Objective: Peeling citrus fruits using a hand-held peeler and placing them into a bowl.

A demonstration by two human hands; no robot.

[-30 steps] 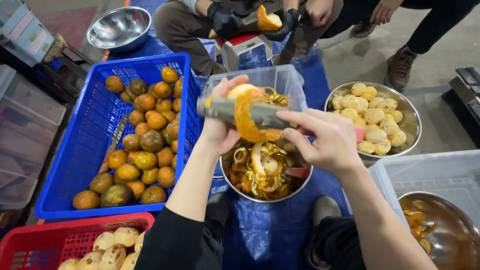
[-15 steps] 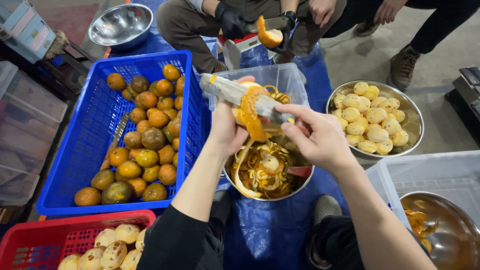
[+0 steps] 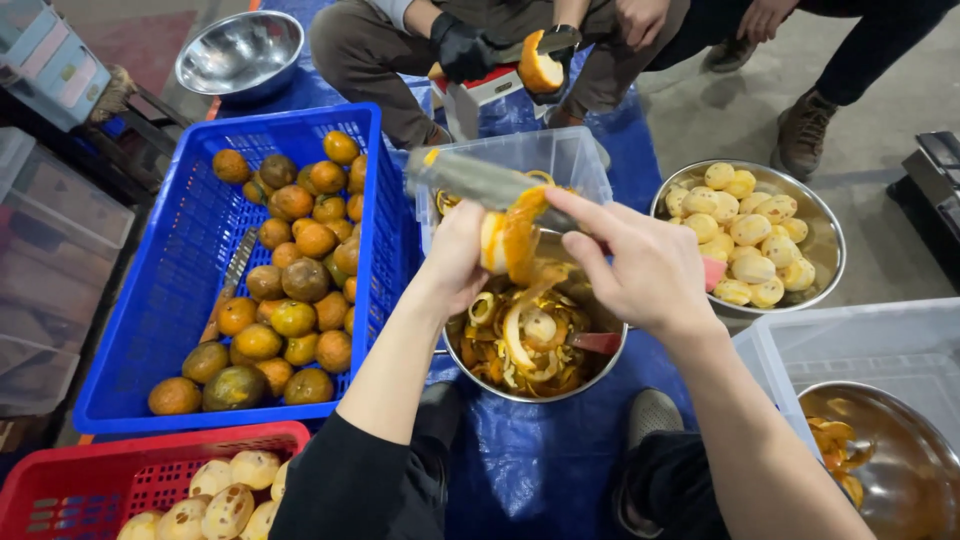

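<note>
Orange fruit fills a blue crate point(image 3: 130, 330) on the left, piled loosely beside a knife-like tool point(image 3: 232, 275) lying among it, while a red crate point(image 3: 90, 480) at the lower left holds pale peeled fruit. An empty steel bowl point(image 3: 240, 52) sits at the top left on the floor.

At centre, a person works over a steel pot point(image 3: 530, 375) heaped with curls of orange peel. The left hand point(image 3: 458, 255) is closed around a half-peeled orange point(image 3: 508, 245), fingers wrapped about its left side and holding it just above the pot. The right hand point(image 3: 640, 265) grips a blurred, long-bladed knife point(image 3: 480, 180), thumb and forefinger pinched near the fruit and the blade reaching up to the left. A strip of peel point(image 3: 520, 320) hangs from the orange down toward the pot. A clear plastic tub point(image 3: 560, 150) stands just behind the hands.

Across the blue tarp point(image 3: 540, 470), another person's gloved hand point(image 3: 462, 50) holds a partly peeled orange point(image 3: 540, 65) against a blade.

To the right, a second steel bowl point(image 3: 825, 265) holds peeled, pale yellow fruit. At the lower right, a clear bin point(image 3: 870, 340) contains another steel bowl point(image 3: 900, 450) with a few scraps of peel.
</note>
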